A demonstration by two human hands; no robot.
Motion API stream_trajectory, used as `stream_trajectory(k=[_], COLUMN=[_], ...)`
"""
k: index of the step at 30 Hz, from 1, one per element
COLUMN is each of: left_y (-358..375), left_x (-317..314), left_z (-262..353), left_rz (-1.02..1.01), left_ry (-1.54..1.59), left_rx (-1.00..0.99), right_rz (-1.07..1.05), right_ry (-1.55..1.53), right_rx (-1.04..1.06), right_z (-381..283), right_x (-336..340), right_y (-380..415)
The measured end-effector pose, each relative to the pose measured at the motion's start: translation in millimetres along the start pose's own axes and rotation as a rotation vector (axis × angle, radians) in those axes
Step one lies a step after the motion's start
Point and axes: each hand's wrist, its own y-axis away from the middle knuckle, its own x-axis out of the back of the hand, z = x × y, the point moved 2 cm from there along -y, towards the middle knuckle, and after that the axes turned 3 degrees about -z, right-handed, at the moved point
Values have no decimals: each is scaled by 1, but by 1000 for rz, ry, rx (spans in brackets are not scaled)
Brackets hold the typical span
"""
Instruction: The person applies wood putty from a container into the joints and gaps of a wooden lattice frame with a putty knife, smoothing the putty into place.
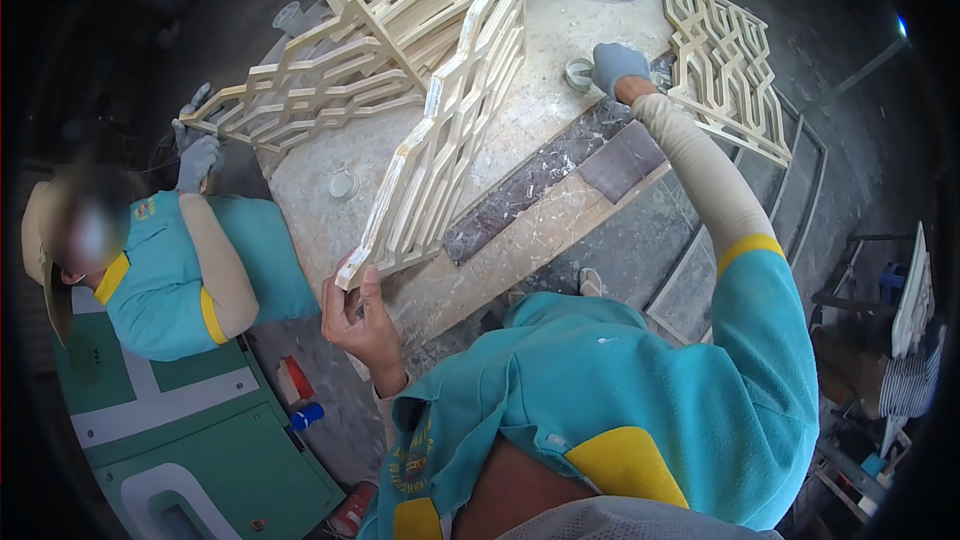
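One head-worn camera looks steeply down, close over the wearer's shoulders, onto the worktable (560,35) filling the upper frame.

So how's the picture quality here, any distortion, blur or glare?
Head view: strong fisheye bend with a black vignette at the edges; a co-worker's face at the left is blurred; the lattice panel in the left hand is sharp; a small bright glare spot shows at upper right; light is soft, shadows weak.

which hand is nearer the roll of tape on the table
Right. The right hand, gloved, rests beside the tape roll; the left hand grips the lattice panel at its near end.
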Motion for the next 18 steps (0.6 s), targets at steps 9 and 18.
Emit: stream_trajectory(k=[9,18], left_y=[-2,-9], left_x=[-3,0], left_z=[-4,-9], left_rz=[23,27], left_ry=[12,-1], left_rx=[-39,-36], right_rz=[-32,-188], right_ry=[31,-838], right_rx=[21,-21], right_z=[0,44], right_x=[-16,-50], right_y=[-16,-6])
